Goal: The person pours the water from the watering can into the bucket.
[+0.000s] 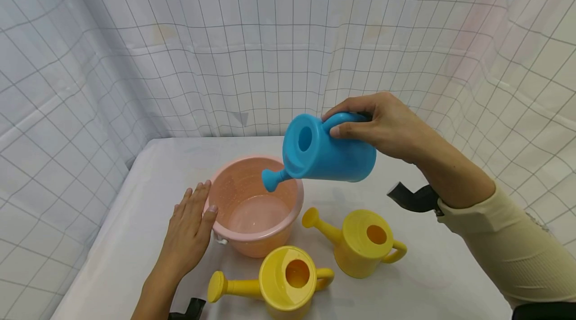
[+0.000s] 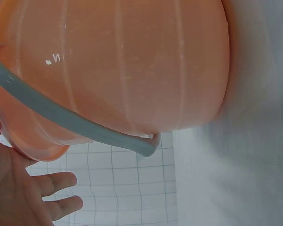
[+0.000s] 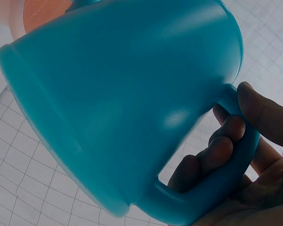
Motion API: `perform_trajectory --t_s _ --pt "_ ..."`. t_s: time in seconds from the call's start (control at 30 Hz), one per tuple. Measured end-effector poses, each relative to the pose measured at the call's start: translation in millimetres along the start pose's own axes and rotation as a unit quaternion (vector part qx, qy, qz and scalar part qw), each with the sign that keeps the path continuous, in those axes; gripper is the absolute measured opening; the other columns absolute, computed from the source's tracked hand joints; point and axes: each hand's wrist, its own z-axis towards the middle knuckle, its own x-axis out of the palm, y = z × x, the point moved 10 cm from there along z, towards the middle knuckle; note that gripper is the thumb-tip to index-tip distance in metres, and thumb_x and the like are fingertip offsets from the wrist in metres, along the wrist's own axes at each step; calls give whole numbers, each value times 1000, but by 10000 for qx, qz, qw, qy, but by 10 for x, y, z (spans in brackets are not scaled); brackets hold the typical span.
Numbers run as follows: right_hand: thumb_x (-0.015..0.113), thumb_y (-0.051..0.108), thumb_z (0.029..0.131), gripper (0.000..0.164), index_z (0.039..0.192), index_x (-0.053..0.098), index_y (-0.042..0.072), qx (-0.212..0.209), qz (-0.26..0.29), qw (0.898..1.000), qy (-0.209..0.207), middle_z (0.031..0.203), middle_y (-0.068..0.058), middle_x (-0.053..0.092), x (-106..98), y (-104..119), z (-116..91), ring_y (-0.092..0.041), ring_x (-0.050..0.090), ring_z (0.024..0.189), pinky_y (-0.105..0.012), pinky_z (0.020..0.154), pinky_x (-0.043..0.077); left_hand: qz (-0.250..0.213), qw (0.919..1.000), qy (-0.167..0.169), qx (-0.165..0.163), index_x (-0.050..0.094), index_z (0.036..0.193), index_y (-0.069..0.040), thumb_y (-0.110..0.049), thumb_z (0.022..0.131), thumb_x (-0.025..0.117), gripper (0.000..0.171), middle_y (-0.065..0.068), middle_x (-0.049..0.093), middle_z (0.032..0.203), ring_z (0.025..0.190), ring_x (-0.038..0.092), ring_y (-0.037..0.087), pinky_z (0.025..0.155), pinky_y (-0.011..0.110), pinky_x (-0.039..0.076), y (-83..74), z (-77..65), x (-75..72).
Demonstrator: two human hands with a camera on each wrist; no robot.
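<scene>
My right hand (image 1: 387,125) grips the handle of a blue watering can (image 1: 337,160), its fingers wrapped through the loop in the right wrist view. The can is held in the air, tipped to the left, with its spout head over the right part of a pink bucket (image 1: 218,230). Shallow clear liquid appears at the bucket's bottom. At the bucket's left rim, my left hand (image 1: 189,230) rests with straight fingers. In the left wrist view, the bucket's grey handle (image 2: 61,113) hangs down along its outer wall.
Two yellow watering cans stand on the white-covered table (image 1: 148,185): one (image 1: 285,280) in front of the bucket, the other (image 1: 360,245) to its right. Both spouts point left. White curtains with a grid pattern (image 1: 270,50) enclose the back and sides.
</scene>
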Motion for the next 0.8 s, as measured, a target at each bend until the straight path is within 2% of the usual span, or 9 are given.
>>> perform_trajectory --t_s 0.8 --pt "67 31 87 25 111 69 24 16 -41 10000 31 117 1 66 9 -38 13 -24 58 109 -53 92 49 -25 10000 -19 25 18 152 -26 -36 101 35 54 17 25 155 146 12 40 110 69 9 1 1 -1"
